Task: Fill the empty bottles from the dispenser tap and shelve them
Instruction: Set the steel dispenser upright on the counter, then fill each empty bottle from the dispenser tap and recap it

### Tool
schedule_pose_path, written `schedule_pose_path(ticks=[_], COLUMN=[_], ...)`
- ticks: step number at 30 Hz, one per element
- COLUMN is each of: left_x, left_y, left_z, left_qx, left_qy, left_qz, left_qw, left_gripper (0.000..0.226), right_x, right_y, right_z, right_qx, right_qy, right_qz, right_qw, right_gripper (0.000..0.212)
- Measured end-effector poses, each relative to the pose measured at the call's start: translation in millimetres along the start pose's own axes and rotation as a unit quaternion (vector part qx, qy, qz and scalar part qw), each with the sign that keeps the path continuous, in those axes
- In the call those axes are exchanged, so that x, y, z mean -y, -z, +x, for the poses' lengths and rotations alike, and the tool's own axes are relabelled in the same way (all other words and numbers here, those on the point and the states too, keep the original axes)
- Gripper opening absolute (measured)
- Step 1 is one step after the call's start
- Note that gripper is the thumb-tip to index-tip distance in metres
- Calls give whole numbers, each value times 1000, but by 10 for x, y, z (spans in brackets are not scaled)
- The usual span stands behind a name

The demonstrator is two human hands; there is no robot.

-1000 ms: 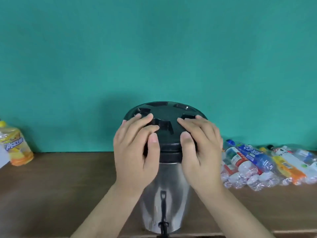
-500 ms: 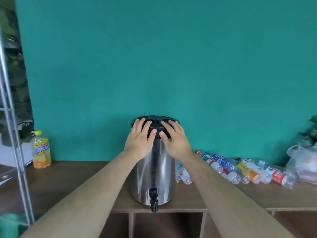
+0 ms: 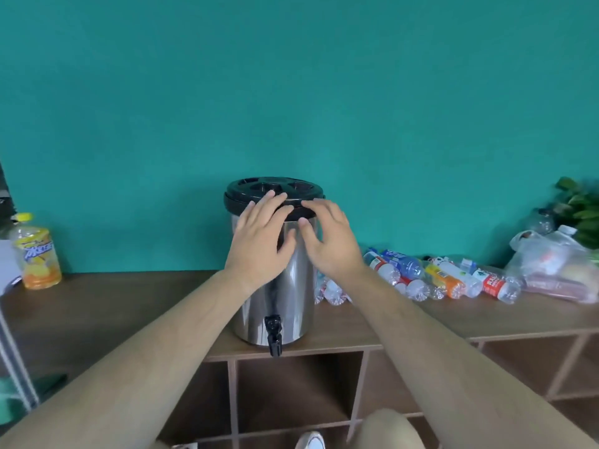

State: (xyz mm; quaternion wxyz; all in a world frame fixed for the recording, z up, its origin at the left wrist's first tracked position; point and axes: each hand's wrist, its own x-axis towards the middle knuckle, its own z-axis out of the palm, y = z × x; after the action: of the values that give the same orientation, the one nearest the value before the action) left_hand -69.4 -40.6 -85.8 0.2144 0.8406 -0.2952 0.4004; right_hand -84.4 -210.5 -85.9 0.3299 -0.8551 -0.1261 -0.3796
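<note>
A steel dispenser [image 3: 301, 293] with a black lid [image 3: 274, 189] stands at the front edge of a wooden counter [image 3: 113, 306]. Its black tap [image 3: 273, 332] hangs over the counter edge. My left hand [image 3: 257, 243] and my right hand [image 3: 330, 241] hover side by side in front of the lid's near rim, fingers spread, holding nothing. Several empty plastic bottles [image 3: 434, 277] lie in a row on the counter to the right of the dispenser.
A yellow juice bottle [image 3: 37, 254] stands at the far left of the counter. A plastic bag [image 3: 551, 267] and a green plant [image 3: 580, 209] sit at the far right. Open cubby shelves [image 3: 298, 390] lie under the counter. A metal rack post [image 3: 14, 361] rises at left.
The camera has pulled back from the dispenser. Both hands have come off the lid top and now sit lower, in front of its rim, with fingers spread.
</note>
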Motion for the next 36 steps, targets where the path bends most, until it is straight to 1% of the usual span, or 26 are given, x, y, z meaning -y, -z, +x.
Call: schedule_pose_path(ticks=[1,3,7,9,11,14,17,19,22,26,28,31,36], left_x=[-70,-224,-379,-385,-395,-442,-466,-490,-572,-677,-713,-700,-606], left_y=[-37,-136,-519,-723,-906,-1124,-1272,-1374,-1520,-1652,-1702,-1788,-1865], left_z=[-47,-128,-230,-262,-304,-421,-533,-597,-678,-629,-546,-461,-443], left_qx=[-3,28,142,190,231,306,358,379,399,377,367,358,350], left_qy=[-20,-32,-6,-2,-2,14,75,99,119,151,161,154,145], left_qz=[-4,-20,-41,-49,-51,-39,-40,-37,-37,-44,-44,-43,-49], left_qw=[1000,999,989,981,972,951,930,919,909,913,915,920,924], left_gripper=[45,44,52,53,52,50,51,50,55,62,60,58,61], right_x=[-64,-220,-651,-843,-988,-1167,-1346,-1440,-1539,-1615,-1678,-1795,-1962], right_y=[-6,-44,-176,-201,-218,-258,-296,-282,-289,-357,-426,-569,-794], right_z=[-87,-260,-564,-676,-795,-1100,-1315,-1365,-1360,-1087,-851,-597,-482], right_qx=[-25,-41,-20,-29,-19,21,65,77,89,123,144,173,157], right_qy=[0,-16,-31,-41,-91,-198,-267,-294,-297,-280,-275,-281,-296], right_qz=[-9,-27,-55,-62,-66,-64,-65,-64,-79,-106,-126,-168,-165], right_qw=[1000,999,998,997,993,978,959,951,947,946,942,929,927], right_gripper=[40,39,38,29,20,15,15,18,27,42,42,41,39])
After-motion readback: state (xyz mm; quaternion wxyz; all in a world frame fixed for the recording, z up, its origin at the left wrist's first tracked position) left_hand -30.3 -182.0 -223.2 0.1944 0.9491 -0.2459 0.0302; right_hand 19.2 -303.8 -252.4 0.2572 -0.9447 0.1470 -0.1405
